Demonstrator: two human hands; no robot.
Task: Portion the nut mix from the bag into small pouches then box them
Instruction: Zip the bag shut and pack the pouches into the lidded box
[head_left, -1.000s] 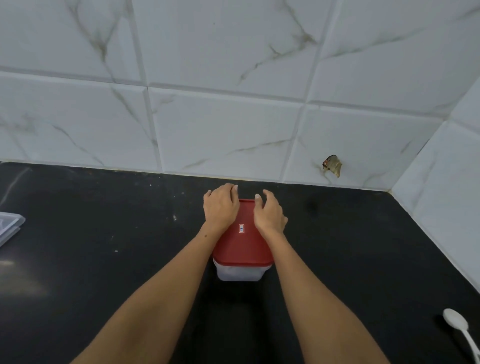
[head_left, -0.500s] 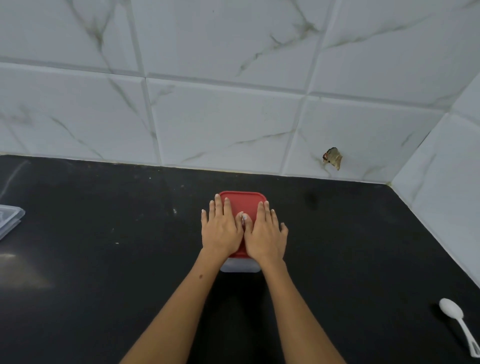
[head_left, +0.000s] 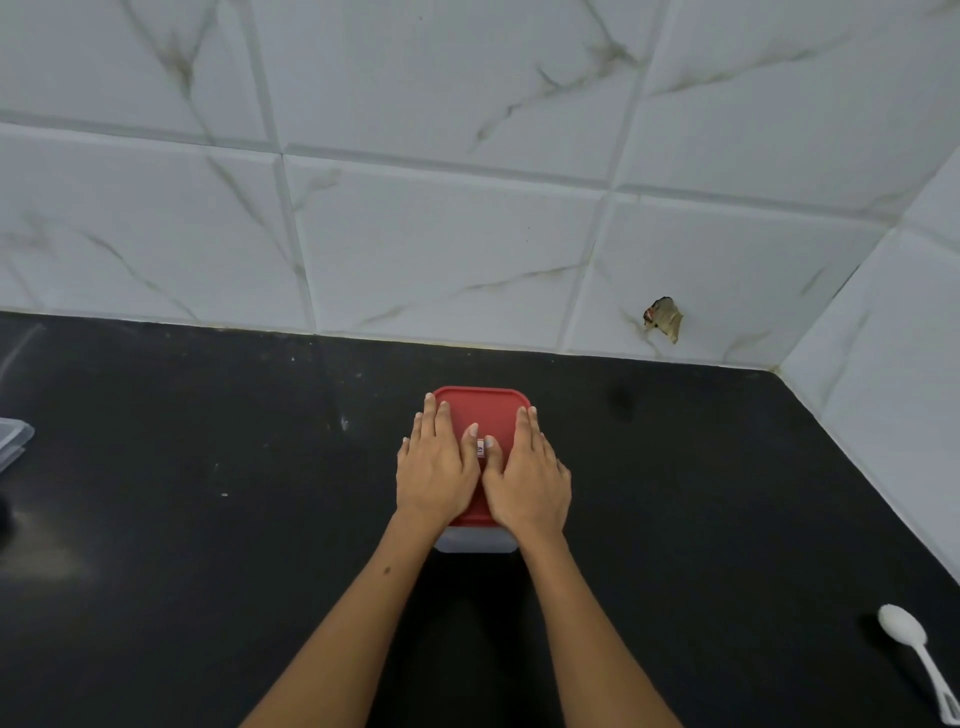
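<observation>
A small clear box (head_left: 475, 540) with a red lid (head_left: 485, 410) sits in the middle of the black counter (head_left: 208, 519). Both my hands lie flat on the lid with straight fingers. My left hand (head_left: 435, 467) covers the lid's left half and my right hand (head_left: 527, 475) covers its right half, thumbs nearly touching over a small white label. What the box holds is hidden. No bag or pouches are in view.
A white plastic spoon (head_left: 919, 660) lies at the counter's near right. The corner of a clear plastic lid or tray (head_left: 13, 439) shows at the left edge. White marble tiles (head_left: 467, 234) rise behind, and on the right they form a corner.
A second ago my fingers were curled over the lid's far edge. They have since flattened out on top of the lid and stayed pressed there; the box stayed put.
</observation>
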